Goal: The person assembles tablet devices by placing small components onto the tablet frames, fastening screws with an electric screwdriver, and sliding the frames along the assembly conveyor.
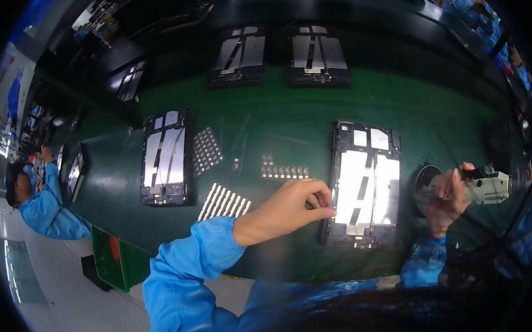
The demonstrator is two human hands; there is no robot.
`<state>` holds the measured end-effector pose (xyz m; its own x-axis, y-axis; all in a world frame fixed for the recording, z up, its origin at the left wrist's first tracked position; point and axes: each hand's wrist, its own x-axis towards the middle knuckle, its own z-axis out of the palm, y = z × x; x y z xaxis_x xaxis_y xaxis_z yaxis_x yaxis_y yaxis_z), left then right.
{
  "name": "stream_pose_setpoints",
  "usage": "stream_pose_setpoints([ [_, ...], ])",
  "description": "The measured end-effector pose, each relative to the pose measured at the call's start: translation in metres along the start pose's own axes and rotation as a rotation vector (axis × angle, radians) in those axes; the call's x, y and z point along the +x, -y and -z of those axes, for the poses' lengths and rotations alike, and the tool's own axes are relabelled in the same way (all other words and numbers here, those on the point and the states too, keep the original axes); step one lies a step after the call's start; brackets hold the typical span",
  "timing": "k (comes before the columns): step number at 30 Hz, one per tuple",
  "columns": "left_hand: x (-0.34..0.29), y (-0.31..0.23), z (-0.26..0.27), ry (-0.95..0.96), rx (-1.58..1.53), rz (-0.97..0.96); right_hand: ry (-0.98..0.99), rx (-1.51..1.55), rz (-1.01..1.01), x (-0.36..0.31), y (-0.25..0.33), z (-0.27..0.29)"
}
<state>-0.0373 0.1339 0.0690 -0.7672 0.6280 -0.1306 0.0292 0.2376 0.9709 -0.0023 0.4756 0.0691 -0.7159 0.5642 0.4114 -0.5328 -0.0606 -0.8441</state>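
Observation:
An opened tablet (pixel 366 185), with silvery battery panels and dark cables inside, lies on the green bench right of centre. My left hand (pixel 289 210) is at its left edge, thumb and fingertips pinched together; whatever is between them is too small to make out. At the right, my right hand (pixel 451 195) grips a pale grey electric screwdriver (pixel 488 188) by its front end. That hand is beside a round dark dish (pixel 425 187), with tiny dark bits scattered at its far edge. A striped pale sheet (pixel 223 203) lies by my left wrist.
A second opened tablet (pixel 166 156) lies at the left, beside a sheet of small dark squares (pixel 207 151). A strip of small parts (pixel 284 170) sits mid-bench. Two more tablets (pixel 238 56) (pixel 317 55) lie farther back. A co-worker (pixel 45 195) sits left, near a green bin (pixel 116 261).

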Motion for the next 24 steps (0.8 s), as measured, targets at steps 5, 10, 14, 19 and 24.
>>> stream_pose_setpoints([
  [5,-0.01,0.001,-0.007,-0.099,0.127,-0.208,0.127,0.136,-0.025,-0.014,0.012,-0.046],
  [10,-0.006,0.002,-0.011,-0.073,0.047,-0.071,0.147,0.207,-0.135,-0.029,0.014,-0.074],
  [14,0.006,0.017,-0.012,-0.018,-0.003,-0.02,0.191,0.27,-0.269,-0.051,0.018,-0.114],
  [19,0.003,0.019,-0.005,0.012,-0.232,0.082,0.307,0.226,-0.385,-0.078,0.004,-0.134],
  [24,0.003,0.018,-0.002,0.012,-0.167,0.125,0.4,-0.002,-0.291,-0.086,-0.012,-0.134],
])
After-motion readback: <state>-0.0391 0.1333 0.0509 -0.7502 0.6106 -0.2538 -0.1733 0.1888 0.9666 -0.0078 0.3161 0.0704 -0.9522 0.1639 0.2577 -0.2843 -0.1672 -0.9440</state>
